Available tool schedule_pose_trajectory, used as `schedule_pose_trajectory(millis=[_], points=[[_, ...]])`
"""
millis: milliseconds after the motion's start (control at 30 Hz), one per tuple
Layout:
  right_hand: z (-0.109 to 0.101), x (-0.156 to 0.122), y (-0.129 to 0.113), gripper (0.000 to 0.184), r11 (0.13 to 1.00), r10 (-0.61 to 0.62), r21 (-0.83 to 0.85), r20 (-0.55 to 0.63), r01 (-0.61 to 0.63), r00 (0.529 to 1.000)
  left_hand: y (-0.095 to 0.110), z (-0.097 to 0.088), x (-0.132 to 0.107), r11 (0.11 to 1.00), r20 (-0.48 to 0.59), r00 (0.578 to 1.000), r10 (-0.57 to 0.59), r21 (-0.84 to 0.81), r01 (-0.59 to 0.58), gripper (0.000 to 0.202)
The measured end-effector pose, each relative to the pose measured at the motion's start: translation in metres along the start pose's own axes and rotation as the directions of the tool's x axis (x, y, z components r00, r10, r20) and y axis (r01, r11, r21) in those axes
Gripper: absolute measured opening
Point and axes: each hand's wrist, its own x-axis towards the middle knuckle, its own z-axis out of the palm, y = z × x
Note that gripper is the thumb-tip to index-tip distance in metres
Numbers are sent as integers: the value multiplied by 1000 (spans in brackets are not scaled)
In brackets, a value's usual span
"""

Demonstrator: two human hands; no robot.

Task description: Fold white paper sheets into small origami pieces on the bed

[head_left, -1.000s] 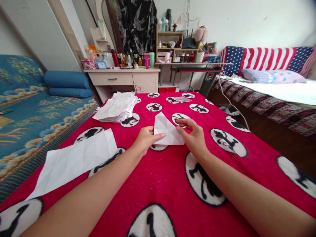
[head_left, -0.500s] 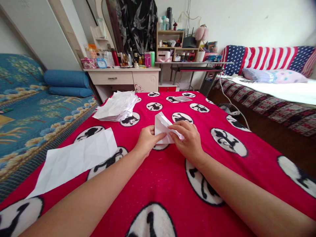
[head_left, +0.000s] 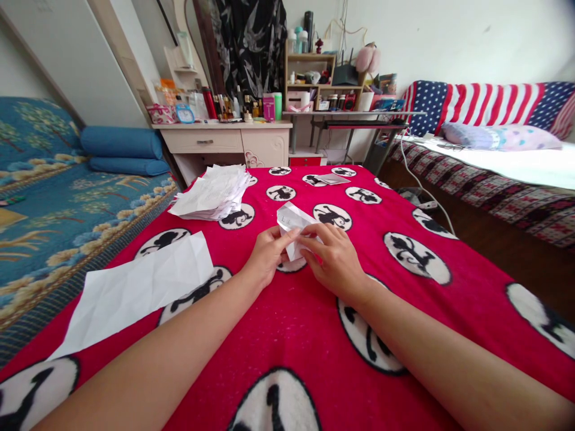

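Between my two hands, just above the red cloth (head_left: 269, 326), is a small folded white paper (head_left: 288, 216) with a few dark marks on its face. My left hand (head_left: 268, 250) pinches its left side, thumb on top and fingers underneath. On the other side, my right hand (head_left: 335, 254) is closed on the paper's right part, its fingers covering that edge. The exact folds under my fingers are hidden. To the left lies a creased white sheet (head_left: 144, 284), spread flat on the cloth.
Beyond my left hand rises a stack of loose papers (head_left: 213, 190). A flat greyish piece (head_left: 331, 179) lies near the cloth's far edge. Behind stand a cream dresser (head_left: 265, 146) with bottles on top and a desk. Beds flank both sides; a white cable (head_left: 424, 179) hangs at right.
The folded paper has turned and been folded narrower, and dark marks now show on it. My right hand has moved slightly left, nearer my left thumb.
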Motion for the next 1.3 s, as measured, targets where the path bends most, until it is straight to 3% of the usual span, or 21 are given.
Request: schedule_pose_trajectory(millis=[100, 200, 233, 267, 333, 433, 533, 600, 733, 800, 867, 1033, 1100, 1200, 1300], points=[[-2, 1, 3, 18, 998, 29, 53, -98, -24, 995, -2, -2, 3, 999, -79, 997, 17, 50, -13, 46], [-2, 2, 12, 24, 961, 243, 206, -296, -187, 924, -2, -3, 4, 998, -89, 996, 18, 68, -12, 50], [-2, 2, 16, 30, 921, 335, 305, -304, -242, 892, -2, -3, 4, 997, -81, 997, 18, 70, -12, 50], [-1, 2, 19, 35, 856, 428, 423, -259, -296, 866, -1, -3, 4, 997, -69, 997, 14, 74, -9, 50], [1, 3, 25, 44, 644, 579, 643, -56, -415, 813, -1, -3, 4, 996, -44, 999, 4, 89, 0, 50], [2, 3, 27, 49, 313, 629, 777, 261, -546, 732, -2, -3, 4, 995, -18, 1000, -5, 104, 7, 50], [3, 3, 25, 40, 182, 605, 786, 385, -591, 697, -1, -2, 2, 996, 9, 1000, -8, 94, 8, 49], [3, 2, 24, 34, 233, 611, 771, 358, -592, 706, 2, -1, 1, 995, 11, 1000, -8, 96, 7, 47], [2, 1, 21, 21, 512, 578, 668, 198, -540, 792, 5, -1, 0, 986, -53, 997, 59, 162, -49, 42], [0, 1, 19, 17, 573, 556, 629, 172, -525, 813, 6, -3, 2, 977, -94, 989, 111, 193, -92, 41], [0, 1, 19, 18, 550, 554, 644, 195, -531, 810, 6, -5, 4, 972, -106, 984, 141, 204, -117, 40], [2, 1, 27, 28, 333, 616, 759, 274, -559, 738, 10, -11, 6, 974, -100, 987, 129, 198, -108, 37], [4, 1, 31, 30, 283, 641, 783, 275, -554, 717, 12, -13, 7, 977, -108, 987, 119, 189, -97, 37], [4, 0, 36, 31, 269, 652, 795, 265, -544, 710, 12, -14, 7, 982, -99, 988, 119, 161, -103, 37], [3, 0, 39, 30, 303, 613, 783, 276, -543, 740, 11, -15, 8, 985, -71, 987, 143, 111, -135, 35]])
